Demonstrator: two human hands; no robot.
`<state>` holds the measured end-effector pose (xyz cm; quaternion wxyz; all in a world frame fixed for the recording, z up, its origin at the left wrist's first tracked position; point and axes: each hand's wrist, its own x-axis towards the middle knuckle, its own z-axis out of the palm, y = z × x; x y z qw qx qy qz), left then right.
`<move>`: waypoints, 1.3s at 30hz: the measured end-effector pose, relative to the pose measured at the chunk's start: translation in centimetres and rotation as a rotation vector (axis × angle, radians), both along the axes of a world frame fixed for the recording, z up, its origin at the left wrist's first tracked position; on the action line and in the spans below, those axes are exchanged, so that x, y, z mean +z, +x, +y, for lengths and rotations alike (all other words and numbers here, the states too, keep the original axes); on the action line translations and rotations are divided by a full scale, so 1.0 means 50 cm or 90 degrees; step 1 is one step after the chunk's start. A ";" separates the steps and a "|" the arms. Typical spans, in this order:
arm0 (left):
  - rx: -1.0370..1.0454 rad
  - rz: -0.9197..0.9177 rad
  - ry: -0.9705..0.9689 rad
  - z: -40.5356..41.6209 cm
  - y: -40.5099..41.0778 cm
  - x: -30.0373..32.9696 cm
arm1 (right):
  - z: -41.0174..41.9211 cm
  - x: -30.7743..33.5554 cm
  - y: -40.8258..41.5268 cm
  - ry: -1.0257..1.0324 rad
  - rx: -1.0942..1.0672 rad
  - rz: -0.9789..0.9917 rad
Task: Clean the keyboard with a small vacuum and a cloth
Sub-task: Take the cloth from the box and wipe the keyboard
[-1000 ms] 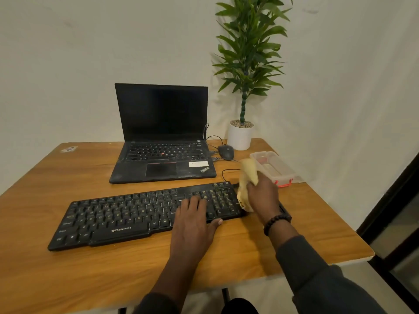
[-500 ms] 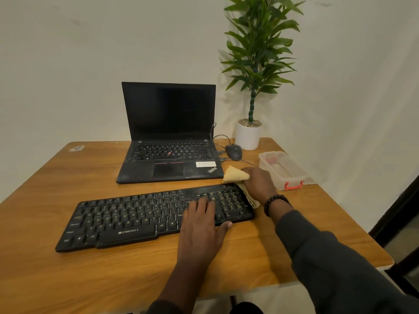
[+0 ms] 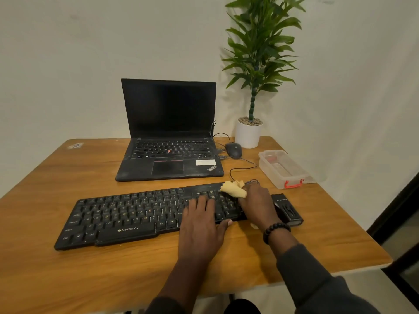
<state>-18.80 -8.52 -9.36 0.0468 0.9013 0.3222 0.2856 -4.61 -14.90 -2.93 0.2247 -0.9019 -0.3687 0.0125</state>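
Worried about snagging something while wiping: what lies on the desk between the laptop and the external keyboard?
In the head view, bare wood for most of the stretch between laptop and keyboard; near the right end, a thin black cable loops down.

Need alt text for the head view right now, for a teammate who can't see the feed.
A person's right hand holds a yellow cloth against the right end of a black keyboard on a wooden table, while the left hand rests flat on the keys. A small black vacuum lies just right of the keyboard; a laptop stands open behind.
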 end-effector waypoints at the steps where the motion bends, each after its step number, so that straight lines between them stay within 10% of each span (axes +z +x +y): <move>1: 0.004 0.002 -0.001 -0.001 0.000 0.001 | -0.013 -0.001 -0.012 -0.004 0.000 0.000; 12: -0.009 -0.004 -0.009 -0.001 -0.005 0.006 | -0.025 0.061 0.029 0.164 -0.041 0.191; 22: -0.013 -0.021 -0.032 0.001 -0.004 0.002 | 0.085 -0.029 0.000 -0.064 0.021 -0.127; 39: -0.025 -0.055 -0.044 0.007 -0.002 0.001 | 0.102 -0.013 -0.019 0.024 0.116 -0.093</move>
